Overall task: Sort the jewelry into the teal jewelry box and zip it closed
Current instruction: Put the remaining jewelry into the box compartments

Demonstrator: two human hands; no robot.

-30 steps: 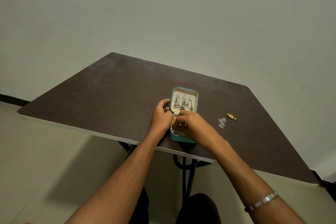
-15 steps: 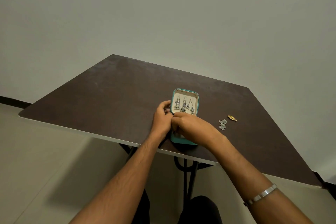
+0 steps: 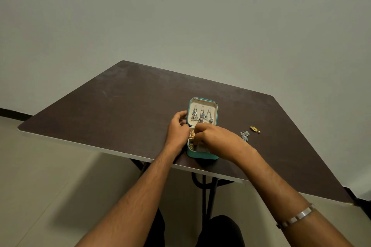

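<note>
the teal jewelry box lay open near the surface edge; left hand gripped its side, right hand pinched something small inside, identity unclear. a slip could nudge the box off, or strand the silver piece and gold piece outside

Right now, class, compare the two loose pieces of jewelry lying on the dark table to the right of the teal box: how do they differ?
The gold-coloured piece lies farther from the teal jewelry box; the silver-coloured cluster piece lies nearer it, close to the right hand. The gold-coloured piece looks slim and elongated; the silver-coloured one looks broader and clustered. Both rest on the dark brown table, outside the box, untouched.
</note>
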